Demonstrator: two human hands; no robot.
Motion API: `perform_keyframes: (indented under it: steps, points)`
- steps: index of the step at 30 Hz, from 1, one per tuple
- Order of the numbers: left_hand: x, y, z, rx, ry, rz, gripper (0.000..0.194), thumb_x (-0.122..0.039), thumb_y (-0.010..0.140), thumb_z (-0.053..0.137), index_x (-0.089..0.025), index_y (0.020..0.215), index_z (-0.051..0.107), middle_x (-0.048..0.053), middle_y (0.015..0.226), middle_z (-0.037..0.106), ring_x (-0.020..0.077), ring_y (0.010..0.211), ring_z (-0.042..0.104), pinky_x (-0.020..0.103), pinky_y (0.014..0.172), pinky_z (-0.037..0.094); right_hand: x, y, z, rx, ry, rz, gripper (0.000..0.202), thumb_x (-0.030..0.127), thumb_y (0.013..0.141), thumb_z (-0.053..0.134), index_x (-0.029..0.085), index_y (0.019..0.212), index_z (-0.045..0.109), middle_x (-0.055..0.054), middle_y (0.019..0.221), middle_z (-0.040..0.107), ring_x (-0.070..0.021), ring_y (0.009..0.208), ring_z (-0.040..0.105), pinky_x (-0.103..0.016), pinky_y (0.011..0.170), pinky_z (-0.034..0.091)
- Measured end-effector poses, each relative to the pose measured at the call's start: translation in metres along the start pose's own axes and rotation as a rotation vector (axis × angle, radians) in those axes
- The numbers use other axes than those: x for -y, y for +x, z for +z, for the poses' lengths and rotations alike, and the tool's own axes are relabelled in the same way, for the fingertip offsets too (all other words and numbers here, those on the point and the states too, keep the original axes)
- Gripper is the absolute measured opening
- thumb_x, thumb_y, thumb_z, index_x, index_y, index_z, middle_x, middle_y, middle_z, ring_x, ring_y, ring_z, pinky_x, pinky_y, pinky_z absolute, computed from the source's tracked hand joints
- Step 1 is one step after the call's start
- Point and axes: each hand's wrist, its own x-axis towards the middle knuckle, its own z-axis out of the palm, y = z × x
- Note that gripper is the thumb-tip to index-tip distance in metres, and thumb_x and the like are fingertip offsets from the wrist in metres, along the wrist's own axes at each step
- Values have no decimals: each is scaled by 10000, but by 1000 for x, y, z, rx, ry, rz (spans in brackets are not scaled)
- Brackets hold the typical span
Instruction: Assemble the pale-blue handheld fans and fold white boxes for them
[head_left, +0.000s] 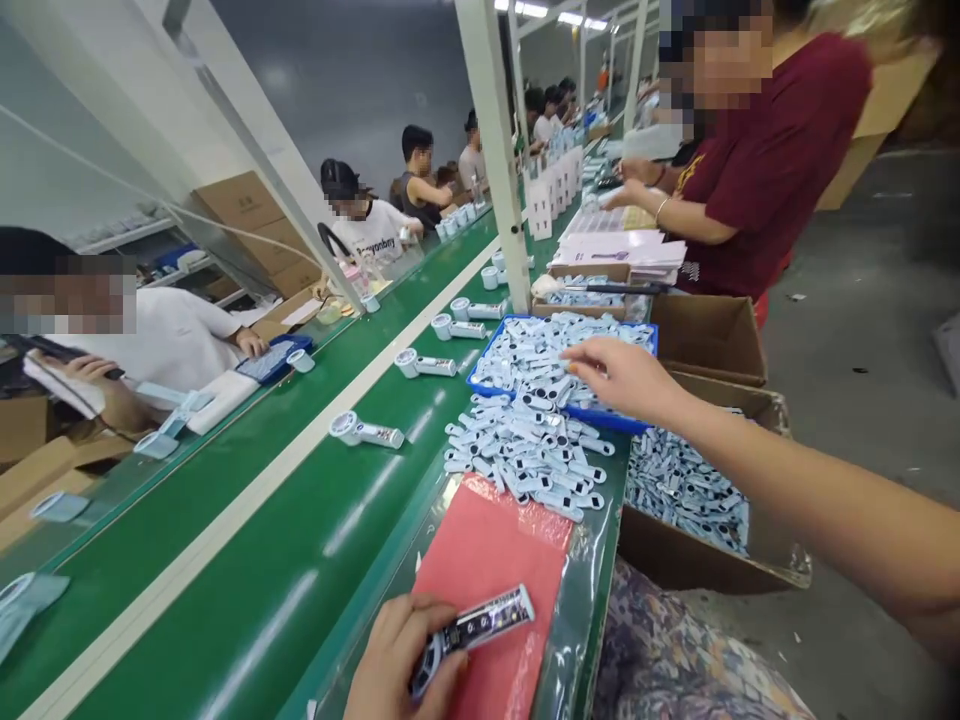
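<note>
- The left hand (pixel 397 655), at the bottom centre of the frame, is clenched around a handheld fan body (pixel 471 632); its round head sits in the palm and its dark-printed handle points up and to the right.
- That fan body is held just above a red mat (pixel 487 545) lying under clear plastic on the counter (pixel 592 600) edge.
- The right hand (pixel 619 375), right of centre, reaches across with the arm stretched in from the lower right; its fingers are loosely curled over the blue tray (pixel 480 380), and I cannot tell whether they pinch anything.
- The blue tray is heaped with small pale-blue parts (pixel 525 360); more of them spill into a loose pile (pixel 525 450) on the counter, between the tray and the red mat.
- A cardboard box (pixel 697 560), lower right of the tray, holds more such parts.
- On the green conveyor belt (pixel 247 560), left of the pile, assembled fans (pixel 364 431) lie in a row running toward the upper centre.
- A person in a dark red shirt (pixel 780 150) stands at the upper right; other workers sit along the far side of the belt, upper left.
</note>
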Motion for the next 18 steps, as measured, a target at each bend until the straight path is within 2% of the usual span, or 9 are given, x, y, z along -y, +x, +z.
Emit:
perform_keyframes:
  steps: [3,5,7,9,11,14,16,18]
  points:
    - [-11,2,-7,84,-30,-54,192,-397,946,648,-270,1079,700,73,1062,704,224,969,681,337,822,601,29,-44,20,186,-95,-297,204,300,1004,561,223,1118,711,-72,1040,694,-243,958,641,-347,776,489]
    - [-16,2,-9,109,-44,-97,176,-380,961,633,-270,1089,685,66,1078,690,221,998,660,350,851,583,41,-65,31,247,-158,-418,186,307,1002,584,208,1105,703,-76,1015,678,-252,967,628,-362,801,486]
    - [-20,2,-10,141,-55,-128,166,-368,969,626,-275,1099,671,58,1089,678,220,1016,641,362,865,566,47,-78,41,239,-228,-403,236,357,987,621,179,1126,690,-94,1026,671,-274,977,622,-391,832,484]
    - [-21,1,-10,152,-68,-141,160,-362,972,624,-277,1102,661,54,1095,668,223,1020,626,373,870,549,49,-84,51,207,-287,-293,309,396,962,659,143,1139,680,-117,1046,671,-301,999,622,-410,842,482]
    - [-21,1,-9,163,-78,-149,152,-355,978,615,-278,1104,653,50,1093,660,222,1014,616,379,873,534,49,-86,58,196,-304,-202,273,359,960,666,130,1108,686,-126,1045,678,-313,1013,630,-412,835,477]
    - [-21,3,-9,181,-93,-151,146,-349,988,600,-278,1108,645,45,1079,653,218,999,603,379,867,517,50,-83,64,184,-275,-161,163,273,982,614,145,1031,703,-117,1016,693,-310,1013,647,-403,799,470]
    - [-21,4,-10,190,-99,-147,148,-349,991,597,-273,1110,640,45,1072,648,218,995,596,378,861,509,54,-82,63,164,-251,-161,162,275,994,591,168,1028,709,-102,1024,704,-299,1017,655,-403,809,472]
    - [-21,5,-10,193,-100,-144,149,-341,993,597,-268,1118,634,46,1074,642,217,993,591,377,859,503,62,-83,61,140,-118,-159,170,296,1002,580,202,1053,712,-77,1060,718,-270,1028,663,-395,850,481]
